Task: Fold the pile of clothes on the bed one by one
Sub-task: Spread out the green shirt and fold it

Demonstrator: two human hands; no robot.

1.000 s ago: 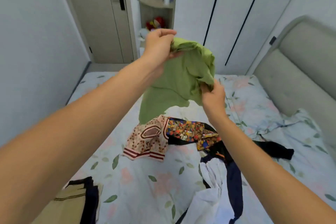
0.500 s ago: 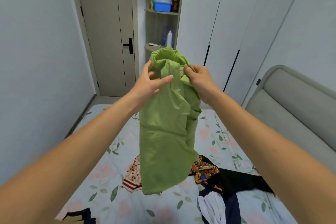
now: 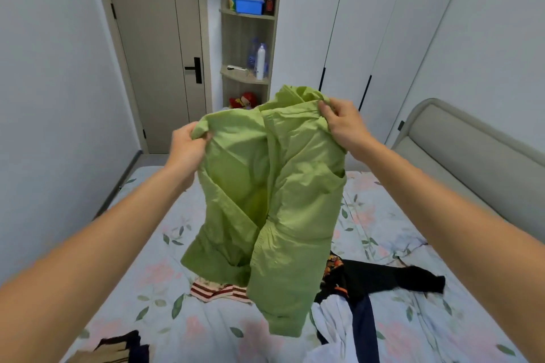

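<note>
You hold the green shirt point(image 3: 283, 200) up in the centre of the frame, above the bed point(image 3: 124, 298), with both arms stretched forward. Your left hand point(image 3: 188, 146), left of centre, has its fingers curled round the shirt's upper left corner, bunching the fabric there. Your right hand point(image 3: 343, 121), slightly higher and right of centre, pinches the upper right edge near the collar between thumb and curled fingers. The shirt hangs open between your 2 hands, its front panels parted down the middle and its hem dangling clear of the floral sheet. Below it, in the lower centre of the frame, lies the pile of clothes point(image 3: 362, 289): a red-striped piece point(image 3: 218, 292) peeks out beneath the shirt's lower left edge, a black garment point(image 3: 392, 277) spreads to the right, and white and navy pieces point(image 3: 345, 324) lie just below that. At the lower left edge sits a tan and dark garment point(image 3: 118, 351). A padded headboard point(image 3: 472, 150) fills the right side.
</note>
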